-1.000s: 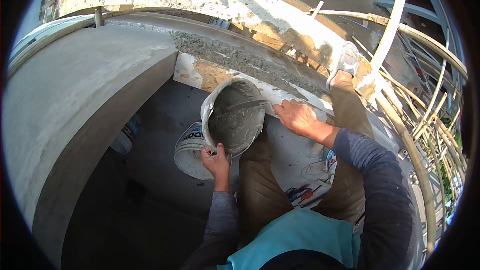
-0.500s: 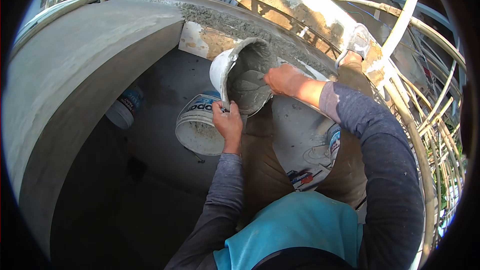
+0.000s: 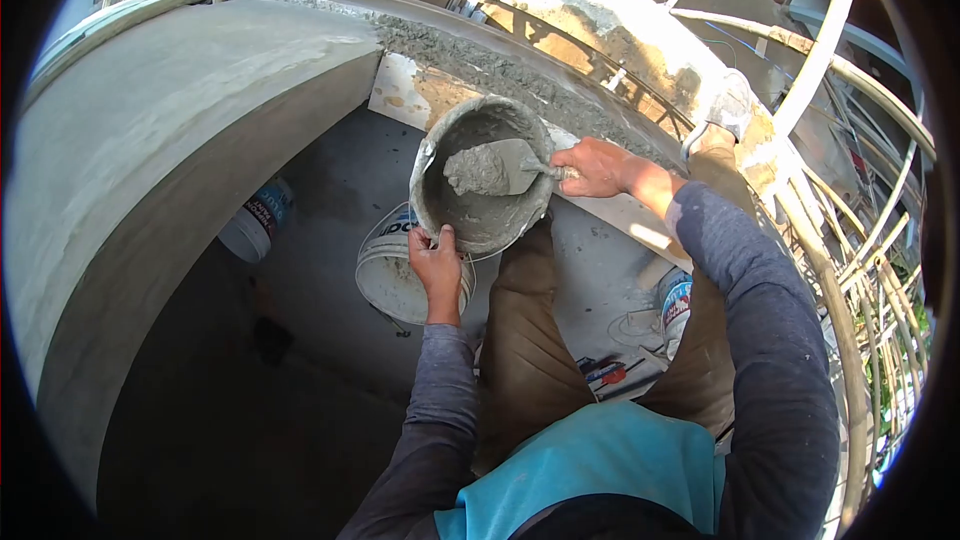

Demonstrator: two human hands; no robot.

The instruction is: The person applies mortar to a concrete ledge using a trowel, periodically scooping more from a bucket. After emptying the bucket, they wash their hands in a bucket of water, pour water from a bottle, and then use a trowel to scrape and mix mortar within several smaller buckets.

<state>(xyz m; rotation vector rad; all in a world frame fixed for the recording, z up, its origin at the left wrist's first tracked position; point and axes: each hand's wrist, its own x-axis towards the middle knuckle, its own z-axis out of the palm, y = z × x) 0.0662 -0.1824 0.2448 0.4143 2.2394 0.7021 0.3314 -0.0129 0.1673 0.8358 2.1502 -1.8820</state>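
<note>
My left hand point(image 3: 437, 265) grips the near rim of a mortar-crusted bucket point(image 3: 425, 175), its thumb over the edge. Wet grey mortar coats the bucket's inside and bottom. In my right hand point(image 3: 595, 168) is the handle of a trowel point(image 3: 521, 166), with fingers closed round it. A heap of mortar point(image 3: 478, 170) lies on the trowel's blade, over the bucket's mouth. Behind the bucket runs a ledge with rough wet mortar point(image 3: 560, 90) along it.
Below stands a white paint bucket point(image 3: 390, 285), partly hidden by my left hand. Another paint bucket point(image 3: 250, 225) lies left, under a curved plastered wall point(image 3: 200, 60). A third paint bucket point(image 3: 676, 310) is by my right leg. Bamboo poles point(image 3: 840, 320) line the right side.
The bucket has gone from tilted to more upright, its mouth facing me. The trowel has come up out of the bucket's depth with mortar on its blade.
</note>
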